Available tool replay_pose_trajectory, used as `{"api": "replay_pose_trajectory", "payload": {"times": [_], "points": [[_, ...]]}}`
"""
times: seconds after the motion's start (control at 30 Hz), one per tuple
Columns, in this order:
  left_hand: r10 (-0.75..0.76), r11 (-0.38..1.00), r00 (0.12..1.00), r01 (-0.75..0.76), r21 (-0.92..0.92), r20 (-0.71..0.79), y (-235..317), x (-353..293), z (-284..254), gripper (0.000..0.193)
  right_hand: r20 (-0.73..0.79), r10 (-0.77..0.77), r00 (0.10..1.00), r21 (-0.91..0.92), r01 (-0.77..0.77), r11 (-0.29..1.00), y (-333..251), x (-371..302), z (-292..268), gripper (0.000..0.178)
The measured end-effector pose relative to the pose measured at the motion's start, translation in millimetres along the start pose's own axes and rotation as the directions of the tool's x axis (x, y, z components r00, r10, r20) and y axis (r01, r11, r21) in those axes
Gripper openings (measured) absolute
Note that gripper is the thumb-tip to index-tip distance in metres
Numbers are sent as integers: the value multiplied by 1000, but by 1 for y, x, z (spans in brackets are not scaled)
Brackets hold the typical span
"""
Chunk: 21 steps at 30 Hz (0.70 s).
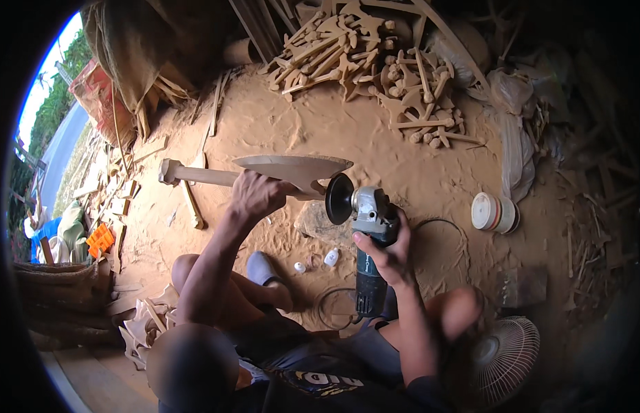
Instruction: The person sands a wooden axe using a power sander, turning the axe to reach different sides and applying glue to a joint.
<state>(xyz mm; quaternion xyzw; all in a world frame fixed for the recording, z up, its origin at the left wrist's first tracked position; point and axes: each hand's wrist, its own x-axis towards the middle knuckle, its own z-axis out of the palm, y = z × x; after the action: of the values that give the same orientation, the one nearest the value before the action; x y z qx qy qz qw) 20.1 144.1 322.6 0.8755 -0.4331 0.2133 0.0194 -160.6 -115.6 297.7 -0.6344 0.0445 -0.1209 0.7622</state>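
My left hand is closed around a pale wooden axe-shaped piece, near where its handle meets the broad curved blade. The knobbed end of the handle points left, and the blade reaches right. In my right hand is an angle grinder, gripped round its body with the metal head upward. Its dark round disc stands close beside the lower right edge of the blade. Whether disc and wood touch, or whether the disc spins, I cannot tell.
Heaped carved wooden pieces lie at the far side of the dusty floor. A white tub stands to the right, with a round caged fan nearer. Wood offcuts and an orange object lie left. A cable curls beside the grinder.
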Motion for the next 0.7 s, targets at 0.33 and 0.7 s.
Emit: {"api": "replay_pose_trajectory", "payload": {"times": [0.33,0.7], "points": [[39,998,998,-37,50,-45,-2,-3,12,29,-8,-20,1000,-60,20,998,0,-5,-13,66],[-86,956,966,11,-292,-243,-15,0,-2,15,-169,-38,985,-38,32,999,-26,-11,-29,56]]}}
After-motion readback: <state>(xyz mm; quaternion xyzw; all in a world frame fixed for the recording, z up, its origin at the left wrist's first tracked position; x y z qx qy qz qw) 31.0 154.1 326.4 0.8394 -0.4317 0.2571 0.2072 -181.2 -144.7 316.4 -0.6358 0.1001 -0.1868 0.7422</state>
